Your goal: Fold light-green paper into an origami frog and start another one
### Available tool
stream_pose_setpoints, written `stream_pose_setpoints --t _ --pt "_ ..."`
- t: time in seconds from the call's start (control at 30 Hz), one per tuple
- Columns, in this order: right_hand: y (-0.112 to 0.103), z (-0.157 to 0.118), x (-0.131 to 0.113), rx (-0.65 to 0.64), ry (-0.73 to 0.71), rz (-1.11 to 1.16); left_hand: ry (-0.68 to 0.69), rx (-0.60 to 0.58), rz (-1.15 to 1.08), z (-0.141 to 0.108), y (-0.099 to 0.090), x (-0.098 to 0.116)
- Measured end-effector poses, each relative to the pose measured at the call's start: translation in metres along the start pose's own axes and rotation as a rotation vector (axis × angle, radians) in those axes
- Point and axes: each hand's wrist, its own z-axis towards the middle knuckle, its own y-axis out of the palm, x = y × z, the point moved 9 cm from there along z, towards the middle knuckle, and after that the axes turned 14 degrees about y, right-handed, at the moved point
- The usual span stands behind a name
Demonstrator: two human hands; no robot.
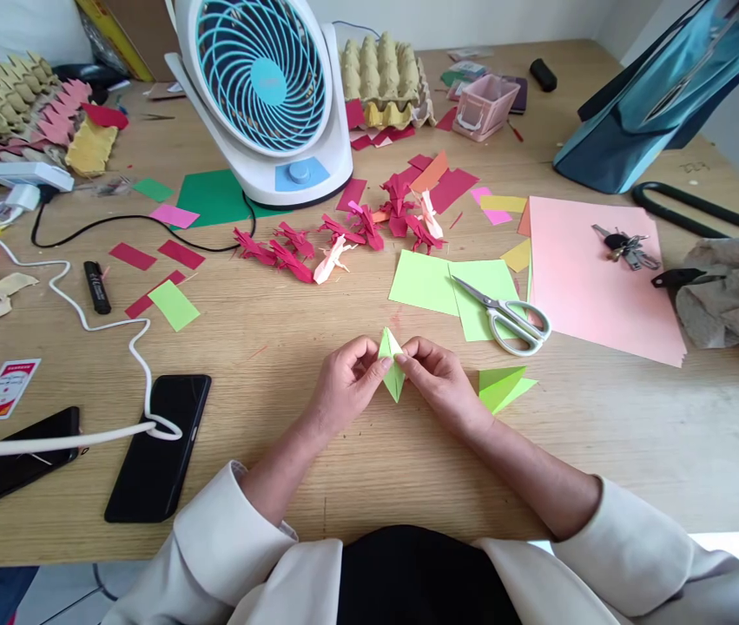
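A small diamond-shaped piece of folded light green paper [394, 382] is held upright between my two hands, just above the wooden table. My left hand [351, 379] pinches its left edge with thumb and fingers. On the right edge, my right hand [439, 379] grips it the same way. To the right of my right hand lies another folded green paper [501, 387]. Light green sheets [422, 282] lie beyond my hands, and white-handled scissors [517, 325] rest partly on them. Several red and pale pink folded paper figures [291, 260] stand farther back.
A white fan [268, 82] stands at the back, near egg cartons [385, 74] and a pink basket [484, 108]. Pink sheets [583, 304] with keys lie right. Phones [159, 447] and a white cable [69, 299] are left. A blue bag [636, 113] stands back right.
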Motion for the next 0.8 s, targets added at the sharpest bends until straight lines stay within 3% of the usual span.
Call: stream_pose_setpoints --t 0.23,0.47,0.7,0.8 --pt "0.005 -0.001 -0.004 -0.068 0.011 -0.116 -0.101 0.099 -0.146 -0.003 -0.009 -0.017" --pt "0.011 -0.003 -0.006 -0.074 -0.034 -0.209 -0.103 0.040 -0.199 -0.003 -0.001 -0.018" --pt "0.014 -0.005 -0.007 -0.132 -0.013 -0.220 -0.147 0.153 -0.345 -0.005 -0.003 -0.022" --pt "0.016 -0.005 -0.007 -0.148 -0.007 -0.259 -0.202 0.141 -0.404 -0.005 -0.002 -0.023"
